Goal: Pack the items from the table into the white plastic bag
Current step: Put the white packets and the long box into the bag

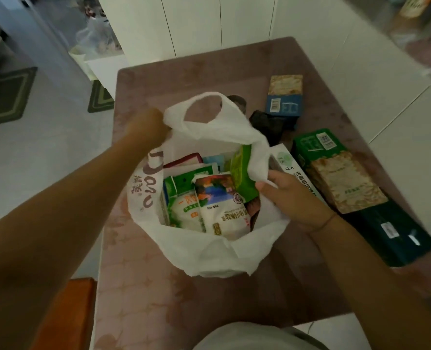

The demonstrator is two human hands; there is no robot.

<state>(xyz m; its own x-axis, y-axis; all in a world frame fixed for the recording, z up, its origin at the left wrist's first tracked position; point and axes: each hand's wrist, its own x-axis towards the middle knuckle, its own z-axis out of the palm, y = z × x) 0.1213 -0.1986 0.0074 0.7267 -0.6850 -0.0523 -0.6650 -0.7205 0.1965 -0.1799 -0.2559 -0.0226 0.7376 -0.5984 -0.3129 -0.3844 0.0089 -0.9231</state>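
The white plastic bag (209, 251) stands open on the pink table (184, 299). Inside lie several packets, among them a white sugar packet (222, 208) and a green box (242, 170). My left hand (151, 125) grips the bag's far left handle and holds it up. My right hand (292, 198) grips the bag's right rim, beside a long white box (297, 170). To the right on the table lie a long green cracker box (343, 183), a blue cracker box (285, 97) and a dark crumpled thing (267, 125).
A dark green box (396, 236) lies at the table's right edge. An orange stool (68, 314) stands at the lower left. White cabinets (222, 21) rise behind the table. Floor mats (7, 94) lie on the left.
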